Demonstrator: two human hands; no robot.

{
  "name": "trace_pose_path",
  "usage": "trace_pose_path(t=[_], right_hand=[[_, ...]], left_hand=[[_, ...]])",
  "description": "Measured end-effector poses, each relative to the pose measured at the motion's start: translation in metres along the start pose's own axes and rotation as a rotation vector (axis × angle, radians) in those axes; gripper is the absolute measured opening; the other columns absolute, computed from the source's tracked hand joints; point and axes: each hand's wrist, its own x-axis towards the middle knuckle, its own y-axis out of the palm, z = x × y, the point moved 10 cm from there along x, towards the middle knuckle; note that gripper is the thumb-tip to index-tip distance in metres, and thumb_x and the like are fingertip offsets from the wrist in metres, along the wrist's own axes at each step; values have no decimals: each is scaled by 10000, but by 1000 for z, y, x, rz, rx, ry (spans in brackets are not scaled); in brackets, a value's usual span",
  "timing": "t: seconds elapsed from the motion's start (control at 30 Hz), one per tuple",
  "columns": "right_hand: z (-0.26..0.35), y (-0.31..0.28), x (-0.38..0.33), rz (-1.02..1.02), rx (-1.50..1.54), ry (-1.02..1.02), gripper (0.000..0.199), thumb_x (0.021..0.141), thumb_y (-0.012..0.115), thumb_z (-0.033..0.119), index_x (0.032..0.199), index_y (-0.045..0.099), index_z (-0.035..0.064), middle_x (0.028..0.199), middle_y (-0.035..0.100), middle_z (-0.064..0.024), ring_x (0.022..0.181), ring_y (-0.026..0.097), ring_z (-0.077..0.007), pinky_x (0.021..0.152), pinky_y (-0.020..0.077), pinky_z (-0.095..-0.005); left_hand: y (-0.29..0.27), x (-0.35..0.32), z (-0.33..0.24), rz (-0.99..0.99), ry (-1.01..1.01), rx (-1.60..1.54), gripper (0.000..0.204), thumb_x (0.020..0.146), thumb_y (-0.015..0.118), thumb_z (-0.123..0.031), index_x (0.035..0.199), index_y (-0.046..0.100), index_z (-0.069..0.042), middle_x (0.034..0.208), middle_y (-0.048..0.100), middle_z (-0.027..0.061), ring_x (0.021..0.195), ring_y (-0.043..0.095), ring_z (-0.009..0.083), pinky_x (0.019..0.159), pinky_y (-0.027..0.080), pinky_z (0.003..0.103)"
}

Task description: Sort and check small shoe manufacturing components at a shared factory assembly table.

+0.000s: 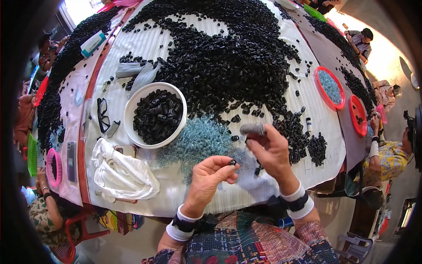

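Between the thumb and fingertips of my left hand (210,176) is a small black plastic piece (232,162), its round opening showing. My right hand (273,152) is raised just beside it, fingers curled and thumb pressed in. A grey fabric-like cover (252,129) lies along its forefinger; whatever the fingertips pinch is too hidden to name. Behind the left hand spreads a heap of small translucent blue pieces (200,138). A white bowl (129,116) full of black plastic pieces stands at the heap's left. Beyond lies a large pile of loose black pieces (224,61).
Left of the bowl lie black-framed glasses (103,115), a crumpled white cloth (123,171) and grey bundled strips (145,78). Red baskets (329,88) stand on the right-hand table. A small white-labelled bottle (308,124) is near the right pile. Several people sit around neighbouring tables.
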Motion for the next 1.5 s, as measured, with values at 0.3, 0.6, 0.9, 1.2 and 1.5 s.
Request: trace_pose_path(t=[0.3, 0.6, 0.9, 1.2, 1.5], right_hand=[[30, -4, -51, -104, 21, -190, 263, 763, 641, -74, 1014, 614, 0, 858, 636, -63, 770, 613, -105, 669, 491, -237], [47, -11, -67, -168, -109, -359, 231, 747, 667, -74, 954, 641, 25, 803, 639, -86, 676, 618, -176, 591, 481, -268], [55, -7, -72, -181, -184, -399, 234, 739, 668, -91, 940, 650, 27, 777, 626, -84, 640, 595, -178, 557, 466, -273], [55, 1, -77, -131, -328, -444, 235, 676, 674, -109, 875, 618, 4, 759, 588, -96, 634, 556, -224, 547, 455, -299], [54, 10, -82, -77, -466, -488, 225, 640, 636, -121, 818, 557, -9, 750, 521, -121, 652, 531, -286, 552, 452, -357]], left_hand=[[24, -13, -5, 22, 98, 45, 202, 854, 647, -42, 1035, 610, 41, 899, 671, 109, 767, 654, 148, 652, 543, 248], [34, -23, -6, -5, 129, 141, 206, 846, 653, -29, 1032, 613, 50, 870, 666, 83, 751, 649, 122, 644, 538, 226], [35, -26, -8, -14, 154, 188, 212, 841, 657, -23, 1030, 607, 60, 866, 666, 82, 757, 654, 121, 641, 537, 215], [28, -26, -2, -49, 122, 247, 203, 846, 663, -53, 1012, 625, 56, 859, 674, 94, 745, 657, 125, 623, 537, 214], [25, -25, 6, -92, 62, 276, 175, 848, 659, -66, 979, 646, 50, 816, 675, 83, 723, 653, 125, 604, 527, 215]])
